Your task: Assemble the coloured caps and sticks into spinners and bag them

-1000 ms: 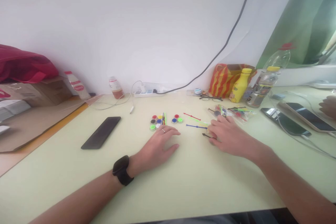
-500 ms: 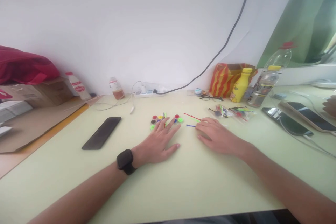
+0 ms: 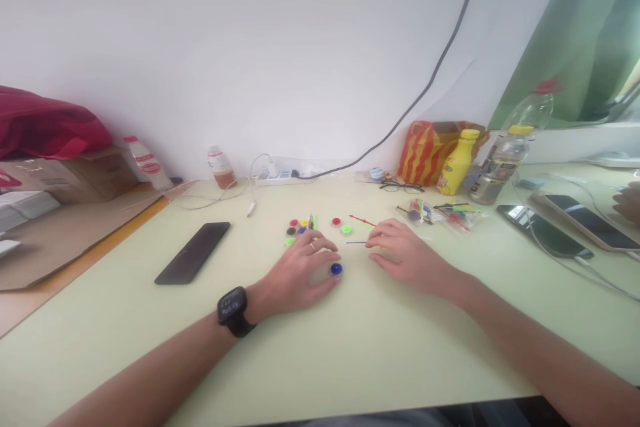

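My left hand (image 3: 303, 270), with a ring and a black watch on its wrist, has its thumb and fingers closed around a small round blue disc (image 3: 337, 269). My right hand (image 3: 403, 250) has its fingers curled at the end of a thin blue stick (image 3: 356, 242), which points left. Just beyond those fingers lies a red stick (image 3: 362, 220). A red disc (image 3: 336, 221) and a green disc (image 3: 346, 230) rest between the hands, farther back. Several coloured discs (image 3: 294, 223) are grouped behind my left hand, partly hidden by it.
A black phone (image 3: 193, 253) lies left. Small plastic packets (image 3: 455, 217), glasses (image 3: 403, 185), a yellow bottle (image 3: 458, 163) and a striped bag (image 3: 420, 153) are at the back right. Another phone (image 3: 543, 232) with a cable lies right. A power strip (image 3: 275, 178) is by the wall.
My left hand has drawn the blue disc toward me, away from the red and green discs, and its fingers have curled in. My right hand has shifted slightly left with the blue stick.
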Available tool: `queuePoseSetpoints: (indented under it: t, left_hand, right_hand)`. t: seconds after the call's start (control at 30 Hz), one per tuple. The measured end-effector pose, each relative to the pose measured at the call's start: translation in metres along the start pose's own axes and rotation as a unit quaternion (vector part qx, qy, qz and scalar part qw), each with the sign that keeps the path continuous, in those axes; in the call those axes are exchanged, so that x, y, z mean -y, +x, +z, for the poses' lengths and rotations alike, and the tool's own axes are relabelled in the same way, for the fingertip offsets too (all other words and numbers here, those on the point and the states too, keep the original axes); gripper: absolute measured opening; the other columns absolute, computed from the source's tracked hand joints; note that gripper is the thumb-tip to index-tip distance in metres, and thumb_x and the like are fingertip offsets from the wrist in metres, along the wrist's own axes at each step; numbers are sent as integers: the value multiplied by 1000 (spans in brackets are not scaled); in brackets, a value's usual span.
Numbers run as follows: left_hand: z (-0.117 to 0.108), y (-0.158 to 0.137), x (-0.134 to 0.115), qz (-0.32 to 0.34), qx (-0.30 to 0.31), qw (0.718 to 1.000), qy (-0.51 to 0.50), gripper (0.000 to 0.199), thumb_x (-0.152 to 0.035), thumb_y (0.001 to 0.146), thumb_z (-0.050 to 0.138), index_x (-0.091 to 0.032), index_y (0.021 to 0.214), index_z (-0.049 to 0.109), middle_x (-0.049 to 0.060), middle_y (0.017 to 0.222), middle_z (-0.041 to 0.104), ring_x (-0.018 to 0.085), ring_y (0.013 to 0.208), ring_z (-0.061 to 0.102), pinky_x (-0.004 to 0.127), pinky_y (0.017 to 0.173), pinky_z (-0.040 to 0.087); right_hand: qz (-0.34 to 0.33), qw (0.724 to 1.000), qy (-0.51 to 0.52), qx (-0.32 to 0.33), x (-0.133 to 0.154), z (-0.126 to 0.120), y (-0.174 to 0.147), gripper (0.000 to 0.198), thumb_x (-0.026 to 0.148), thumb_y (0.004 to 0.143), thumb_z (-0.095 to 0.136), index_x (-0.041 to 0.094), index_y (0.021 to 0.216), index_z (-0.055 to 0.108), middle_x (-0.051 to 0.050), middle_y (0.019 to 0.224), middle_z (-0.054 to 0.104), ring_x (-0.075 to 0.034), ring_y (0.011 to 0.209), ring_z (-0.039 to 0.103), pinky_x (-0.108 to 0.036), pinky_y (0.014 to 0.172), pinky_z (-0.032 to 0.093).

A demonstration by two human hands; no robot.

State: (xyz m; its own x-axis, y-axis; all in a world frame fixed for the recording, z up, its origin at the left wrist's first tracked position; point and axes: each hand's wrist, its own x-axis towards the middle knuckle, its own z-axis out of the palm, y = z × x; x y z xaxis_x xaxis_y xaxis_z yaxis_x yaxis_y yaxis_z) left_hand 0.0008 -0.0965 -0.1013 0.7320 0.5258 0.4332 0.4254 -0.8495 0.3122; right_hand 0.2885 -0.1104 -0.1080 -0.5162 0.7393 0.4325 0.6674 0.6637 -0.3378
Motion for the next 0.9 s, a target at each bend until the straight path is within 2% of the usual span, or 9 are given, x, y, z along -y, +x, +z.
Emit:
queuePoseSetpoints:
  t: [0.1, 0.23, 0.37, 0.43, 0.57, 0.7, 0.8, 0.9]
  left_hand:
    - [0, -1, -1, -8, 12, 999, -37, 17, -27, 96, 66, -27, 111, 74, 9, 119, 73, 30, 119, 57, 48, 104, 50]
    - [0, -4, -8, -60, 5, 993, -101, 18, -31, 95, 69, -26, 112, 70, 9, 116, 72, 26, 111, 63, 43, 100, 53]
    - [4, -6, -13, -119, -5, 970, -213, 11, -32, 96, 69, -22, 101, 67, 5, 100, 73, 19, 91, 68, 35, 88, 57]
    - [8, -6, -14, -145, -9, 952, -270, 16, -33, 95, 70, -21, 105, 66, 6, 98, 72, 18, 87, 68, 33, 84, 59]
    - [12, -3, -14, -184, -15, 929, -321, 28, -37, 91, 76, -18, 112, 69, 7, 100, 75, 18, 86, 70, 34, 85, 61]
    - [8, 1, -17, -200, -7, 910, -363, 35, -39, 87, 81, -18, 114, 72, 9, 105, 77, 21, 91, 74, 38, 89, 62]
    - [5, 2, -21, -191, 1, 902, -388, 34, -38, 90, 79, -18, 117, 73, 10, 111, 78, 23, 96, 75, 39, 93, 61]
    - [5, 2, -23, -182, 12, 904, -387, 31, -36, 93, 76, -18, 117, 74, 11, 112, 78, 25, 101, 75, 39, 95, 60]
  right_hand:
    - [-6, 999, 16, -31, 2, 1, 0, 14, 20, 97, 60, 23, 104, 72, -10, 111, 74, -28, 111, 63, -49, 97, 52]
    - [11, 995, 60, -81, 11, -2, 1, 14, 18, 99, 57, 23, 91, 68, -6, 99, 74, -24, 94, 67, -41, 86, 53]
    - [46, 983, 132, -120, 25, -6, 3, 11, 25, 99, 60, 24, 89, 65, -5, 92, 72, -22, 86, 68, -37, 80, 55]
    - [68, 975, 170, -126, 31, -8, 3, 9, 31, 99, 62, 24, 94, 65, -5, 92, 72, -22, 86, 69, -37, 80, 57]
    - [92, 953, 280, -77, 42, -5, 2, 15, 37, 103, 57, 24, 107, 62, -5, 96, 70, -20, 84, 69, -36, 79, 59]
    - [89, 937, 338, -8, 52, 2, 0, 13, 35, 105, 53, 23, 108, 57, -2, 90, 63, -15, 72, 59, -31, 71, 54]
    - [78, 931, 356, 29, 57, 8, -2, 10, 30, 106, 48, 23, 107, 55, -2, 88, 61, -17, 81, 61, -32, 76, 53]
    - [68, 924, 373, 46, 59, 14, -5, 5, 24, 105, 48, 24, 109, 51, -3, 97, 60, -18, 86, 65, -34, 83, 53]
